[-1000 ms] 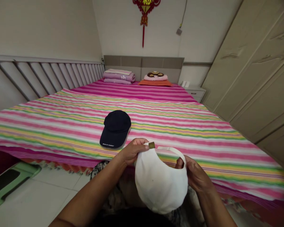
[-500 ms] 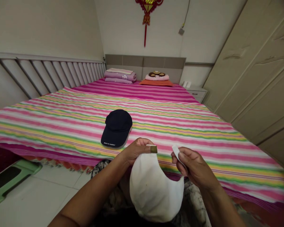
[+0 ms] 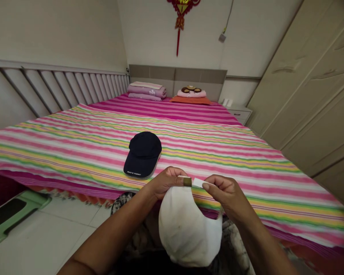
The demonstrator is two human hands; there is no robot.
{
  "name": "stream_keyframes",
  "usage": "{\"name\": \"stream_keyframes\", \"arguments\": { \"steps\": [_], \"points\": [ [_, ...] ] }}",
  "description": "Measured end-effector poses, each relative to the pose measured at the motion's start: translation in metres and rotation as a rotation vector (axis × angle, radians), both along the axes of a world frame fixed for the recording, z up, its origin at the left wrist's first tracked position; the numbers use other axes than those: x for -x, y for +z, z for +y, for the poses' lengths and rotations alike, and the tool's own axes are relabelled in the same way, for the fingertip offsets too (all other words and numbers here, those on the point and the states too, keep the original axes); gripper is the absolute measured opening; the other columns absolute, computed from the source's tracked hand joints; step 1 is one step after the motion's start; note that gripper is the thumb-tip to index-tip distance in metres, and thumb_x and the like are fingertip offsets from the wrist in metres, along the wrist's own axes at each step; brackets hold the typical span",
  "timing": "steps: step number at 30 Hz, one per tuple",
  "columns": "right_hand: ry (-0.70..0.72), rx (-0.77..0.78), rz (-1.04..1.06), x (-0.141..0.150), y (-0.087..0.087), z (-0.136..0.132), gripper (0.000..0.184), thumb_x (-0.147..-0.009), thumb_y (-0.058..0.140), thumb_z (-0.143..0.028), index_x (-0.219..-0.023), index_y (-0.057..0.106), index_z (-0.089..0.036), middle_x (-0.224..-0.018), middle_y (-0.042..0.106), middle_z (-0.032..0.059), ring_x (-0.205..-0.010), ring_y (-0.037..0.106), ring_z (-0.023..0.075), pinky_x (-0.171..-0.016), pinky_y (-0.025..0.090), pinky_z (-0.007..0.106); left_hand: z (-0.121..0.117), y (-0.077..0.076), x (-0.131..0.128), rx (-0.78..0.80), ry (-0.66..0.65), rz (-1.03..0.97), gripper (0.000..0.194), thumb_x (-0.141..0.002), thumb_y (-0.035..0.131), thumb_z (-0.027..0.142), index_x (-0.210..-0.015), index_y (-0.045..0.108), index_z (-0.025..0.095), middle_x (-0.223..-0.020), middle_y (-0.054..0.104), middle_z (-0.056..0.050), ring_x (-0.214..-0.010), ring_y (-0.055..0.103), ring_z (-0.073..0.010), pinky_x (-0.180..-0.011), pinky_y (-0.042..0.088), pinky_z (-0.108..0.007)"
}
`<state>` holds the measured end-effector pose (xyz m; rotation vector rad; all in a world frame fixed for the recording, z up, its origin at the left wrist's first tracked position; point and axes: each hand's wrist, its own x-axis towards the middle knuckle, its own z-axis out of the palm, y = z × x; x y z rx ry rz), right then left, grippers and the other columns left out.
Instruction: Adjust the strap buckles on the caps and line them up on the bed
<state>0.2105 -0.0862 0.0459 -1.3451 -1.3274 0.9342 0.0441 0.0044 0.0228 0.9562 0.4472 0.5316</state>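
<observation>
A white cap (image 3: 189, 229) hangs between my hands over my lap, its back opening facing up and to the right. My left hand (image 3: 169, 182) pinches one end of the cap's back strap, where a brass-coloured buckle (image 3: 187, 181) shows beyond the thumb. Between the thumb and fingers of my right hand (image 3: 225, 193) is the loose white strap end (image 3: 198, 183), its tip pointing at the buckle with a small gap between them. A dark navy cap (image 3: 143, 152) with white lettering on its brim lies on the bed just beyond my left hand.
The bed (image 3: 103, 137) has a striped sheet. Folded lilac bedding (image 3: 146, 91) and an orange pillow (image 3: 190, 100) lie by the headboard (image 3: 151, 72). A green stool (image 3: 20, 214) stands on the left floor, a wardrobe (image 3: 304, 88) at right.
My right hand has moved left with the strap end, bringing its tip close to the buckle. My left hand keeps its grip, and the navy cap lies as before.
</observation>
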Motion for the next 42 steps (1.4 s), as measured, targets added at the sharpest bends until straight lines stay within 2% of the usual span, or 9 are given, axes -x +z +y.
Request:
{"name": "stream_keyframes", "arguments": {
  "steps": [14,24,29,37,42],
  "points": [
    [-0.025,-0.016,0.008,0.004,-0.001,0.002,0.026,-0.068,0.060,-0.038,-0.059,0.054,-0.014,-0.049,0.036,-0.0048,-0.046,0.024,0.0066,-0.042,0.021,0.021,-0.002,-0.001,0.000,-0.014,0.026,0.001,0.032,-0.047,0.078,0.031,-0.063,0.063,0.008,-0.050,0.060,-0.003,-0.038,0.050,-0.0080,-0.039,0.038,-0.018],
    [-0.020,-0.025,-0.070,0.003,0.000,0.000,0.027,-0.069,0.059,-0.037,-0.057,0.054,-0.014,-0.047,0.035,-0.0046,-0.046,0.026,0.0069,-0.040,0.023,0.021,-0.003,-0.001,-0.001,-0.031,0.031,0.030,0.031,-0.048,0.078,0.031,-0.063,0.062,0.009,-0.049,0.059,-0.002,-0.038,0.050,-0.0077,-0.039,0.038,-0.018],
    [0.015,-0.028,-0.098,0.001,0.001,-0.002,0.025,-0.070,0.059,-0.037,-0.060,0.060,-0.014,-0.048,0.041,-0.0031,-0.047,0.030,0.0082,-0.042,0.027,0.022,-0.003,0.000,-0.002,-0.037,0.034,0.028,0.031,-0.048,0.078,0.031,-0.062,0.062,0.009,-0.049,0.060,-0.002,-0.038,0.050,-0.0076,-0.039,0.038,-0.018],
    [0.080,0.006,-0.075,-0.004,0.000,-0.002,0.026,-0.070,0.059,-0.038,-0.060,0.062,-0.014,-0.047,0.035,-0.0047,-0.046,0.025,0.0072,-0.042,0.023,0.022,-0.006,0.000,-0.002,-0.054,0.037,0.039,0.031,-0.049,0.077,0.034,-0.063,0.063,0.010,-0.050,0.059,-0.001,-0.038,0.049,-0.0070,-0.039,0.036,-0.018],
    [0.093,0.022,-0.057,-0.007,-0.002,-0.001,0.026,-0.071,0.059,-0.037,-0.060,0.061,-0.014,-0.048,0.036,-0.0047,-0.046,0.026,0.0069,-0.043,0.023,0.021,-0.006,-0.004,-0.002,-0.126,0.050,0.043,0.031,-0.052,0.075,0.035,-0.066,0.064,0.010,-0.051,0.058,-0.001,-0.039,0.047,-0.0065,-0.040,0.035,-0.018]
  ]
}}
